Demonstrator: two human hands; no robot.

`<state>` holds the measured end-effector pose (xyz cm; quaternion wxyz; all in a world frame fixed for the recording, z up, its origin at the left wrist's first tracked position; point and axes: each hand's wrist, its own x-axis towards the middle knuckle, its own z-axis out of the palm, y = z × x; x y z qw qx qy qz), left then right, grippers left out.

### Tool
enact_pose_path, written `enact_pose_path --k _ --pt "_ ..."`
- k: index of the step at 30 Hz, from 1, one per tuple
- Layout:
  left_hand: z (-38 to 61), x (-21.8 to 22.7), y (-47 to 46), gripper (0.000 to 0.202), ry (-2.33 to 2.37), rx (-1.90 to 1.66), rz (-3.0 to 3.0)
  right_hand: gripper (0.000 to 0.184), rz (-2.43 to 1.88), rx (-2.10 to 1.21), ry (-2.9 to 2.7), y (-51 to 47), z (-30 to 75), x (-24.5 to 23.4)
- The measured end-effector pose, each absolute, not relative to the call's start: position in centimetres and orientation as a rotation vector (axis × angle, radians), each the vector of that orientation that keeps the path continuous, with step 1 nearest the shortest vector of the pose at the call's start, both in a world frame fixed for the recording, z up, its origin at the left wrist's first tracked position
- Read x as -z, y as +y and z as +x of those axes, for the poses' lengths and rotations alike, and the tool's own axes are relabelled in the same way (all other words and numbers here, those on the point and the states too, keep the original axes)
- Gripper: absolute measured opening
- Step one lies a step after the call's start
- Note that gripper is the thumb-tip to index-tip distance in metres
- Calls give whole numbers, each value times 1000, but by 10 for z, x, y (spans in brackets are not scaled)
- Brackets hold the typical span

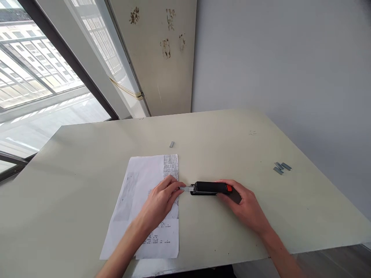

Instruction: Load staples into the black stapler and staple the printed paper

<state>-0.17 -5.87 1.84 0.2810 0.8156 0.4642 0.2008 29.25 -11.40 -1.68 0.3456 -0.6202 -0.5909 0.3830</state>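
Observation:
A black stapler with a red piece at its right end lies lengthwise on the table. My right hand is closed around that right end, thumb on the near side and fingers on the far side. A metal staple tray sticks out of the stapler's left end. The fingertips of my left hand pinch the tray's outer end, which they partly hide. Under my left hand and forearm are printed paper sheets, with a dense strip of stroke marks along the top right.
A short staple strip lies beyond the paper. Several more staple strips form a loose group at the right, and thin loose staples lie farther back. Beyond the table stand a fridge and a wall.

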Motion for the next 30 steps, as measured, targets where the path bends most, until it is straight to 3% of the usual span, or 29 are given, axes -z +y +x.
enact_pose_path --k 16,30 --pt "-34 -7 -38 22 1012 -588 2258 34 -1605 -981 -1578 -114 293 15" --pt "11 0 -16 33 700 -655 2448 31 -1538 -917 -1735 -111 298 23"
